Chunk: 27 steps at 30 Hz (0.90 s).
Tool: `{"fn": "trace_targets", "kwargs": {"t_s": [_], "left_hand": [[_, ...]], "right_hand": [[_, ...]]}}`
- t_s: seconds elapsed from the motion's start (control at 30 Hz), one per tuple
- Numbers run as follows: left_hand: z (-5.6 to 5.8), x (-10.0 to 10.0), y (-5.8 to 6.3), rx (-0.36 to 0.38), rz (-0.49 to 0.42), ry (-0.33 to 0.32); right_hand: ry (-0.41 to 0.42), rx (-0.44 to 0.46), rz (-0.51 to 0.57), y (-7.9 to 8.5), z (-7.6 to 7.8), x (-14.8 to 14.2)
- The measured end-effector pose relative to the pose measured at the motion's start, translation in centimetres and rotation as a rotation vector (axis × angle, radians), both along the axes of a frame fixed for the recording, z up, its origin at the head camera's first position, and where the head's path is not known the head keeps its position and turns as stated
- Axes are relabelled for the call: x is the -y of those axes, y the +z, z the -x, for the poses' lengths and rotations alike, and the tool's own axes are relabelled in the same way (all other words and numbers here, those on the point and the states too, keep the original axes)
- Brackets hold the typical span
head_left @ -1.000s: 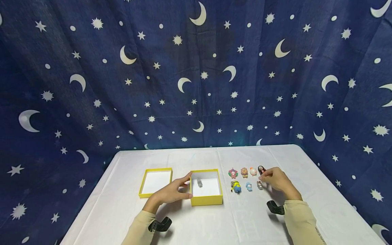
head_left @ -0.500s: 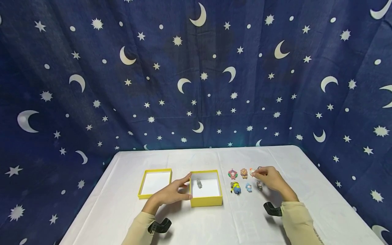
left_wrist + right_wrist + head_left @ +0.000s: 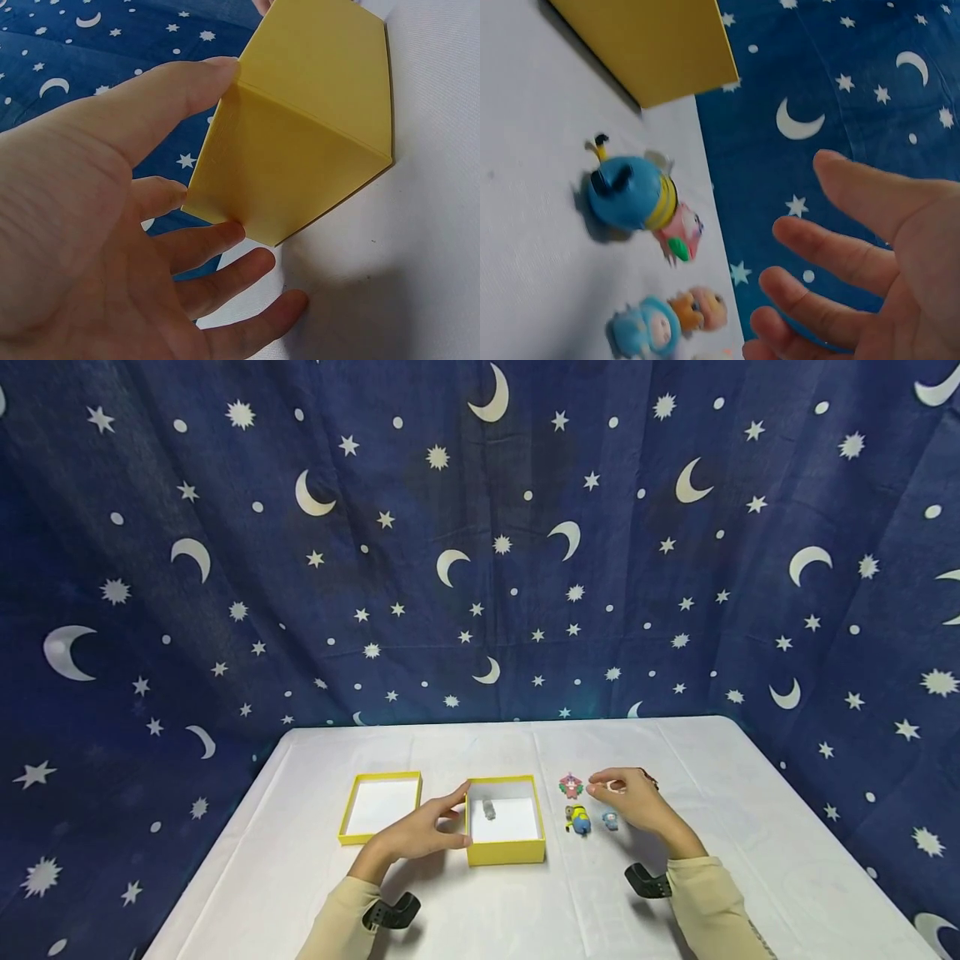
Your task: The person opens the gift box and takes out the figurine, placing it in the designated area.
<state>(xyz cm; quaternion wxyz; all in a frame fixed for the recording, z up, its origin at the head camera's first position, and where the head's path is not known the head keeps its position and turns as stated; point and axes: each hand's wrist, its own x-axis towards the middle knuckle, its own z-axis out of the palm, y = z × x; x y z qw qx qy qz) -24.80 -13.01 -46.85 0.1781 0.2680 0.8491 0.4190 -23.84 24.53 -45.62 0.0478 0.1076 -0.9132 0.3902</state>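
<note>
My left hand (image 3: 423, 831) rests at the left side of a yellow box (image 3: 507, 852). In the left wrist view its thumb and fingertips touch the box's corner and wall, fingers spread. A small grey figurine (image 3: 489, 810) lies inside the box. My right hand (image 3: 636, 800) hovers over the figurines at the right, with nothing between its spread thumb and fingers in the right wrist view. Nearby are a pink figurine (image 3: 571, 786), a yellow-and-blue minion figurine (image 3: 578, 820), a light blue figurine (image 3: 611, 821) and a brown lion figurine (image 3: 693, 309), which the hand hides in the head view.
A yellow-rimmed box lid (image 3: 383, 805) with a white inside lies left of the box. Everything stands on a white-covered table (image 3: 480, 914). Behind it hangs a dark blue curtain (image 3: 420, 577) with moons and stars.
My right hand has moved left along the figurines, from the dark-haired one toward the lion, and now covers several of them. The left hand and the box have stayed put.
</note>
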Motion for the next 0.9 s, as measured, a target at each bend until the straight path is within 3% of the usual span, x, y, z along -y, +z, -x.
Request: {"fn": "trace_targets", "kwargs": {"t_s": [0.4,0.67,0.9], "left_hand": [[0.1,0.0,-0.2,0.0,-0.006,-0.008],[0.1,0.1,-0.4,0.001,-0.006,-0.005],[0.2,0.1,-0.3,0.009,-0.004,0.006]], "right_hand": [[0.082,-0.025,0.083,-0.1,0.2,3.8],[0.058,-0.004,0.043,0.8,0.0,7.1],[0.104,-0.018,0.017,1.2,0.3,9.5]]}}
